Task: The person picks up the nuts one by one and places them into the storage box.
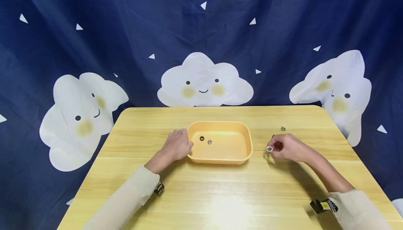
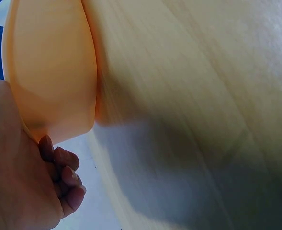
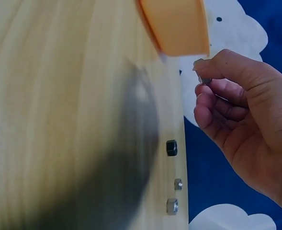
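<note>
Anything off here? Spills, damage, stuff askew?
Nothing stands out. The orange tray sits upright, left hand gripping its rim, no damage visible. Two nuts lie inside it; the right hand pinches a silver nut. Three more nuts lie in a rough row on the table, seemingly set out, not spilled.

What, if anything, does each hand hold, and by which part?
The left hand holds the tray by its left-end rim. The right hand pinches a metal nut; exactly where is too small to tell.

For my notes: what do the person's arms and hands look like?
The left hand and right hand are bare. Both sleeves are cream, ending short of the hands. A black device sits beside each; the right one bears a yellow label.
</note>
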Motion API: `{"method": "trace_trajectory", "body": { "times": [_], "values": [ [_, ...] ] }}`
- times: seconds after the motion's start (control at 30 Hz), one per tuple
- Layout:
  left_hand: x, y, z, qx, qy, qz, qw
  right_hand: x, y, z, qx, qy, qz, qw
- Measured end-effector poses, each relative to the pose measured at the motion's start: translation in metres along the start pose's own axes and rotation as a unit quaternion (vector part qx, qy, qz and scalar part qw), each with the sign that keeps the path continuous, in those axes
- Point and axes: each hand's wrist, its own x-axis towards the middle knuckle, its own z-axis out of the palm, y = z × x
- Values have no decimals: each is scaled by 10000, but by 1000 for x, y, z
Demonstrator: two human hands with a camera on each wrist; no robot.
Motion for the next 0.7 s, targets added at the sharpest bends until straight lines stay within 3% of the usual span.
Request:
{"method": "trace_trajectory", "body": {
  "times": [0.7],
  "values": [
    [-1,2,-1,-149,176,4,9997,28,-21,-12,-94,337,-380,9987]
  ]
}}
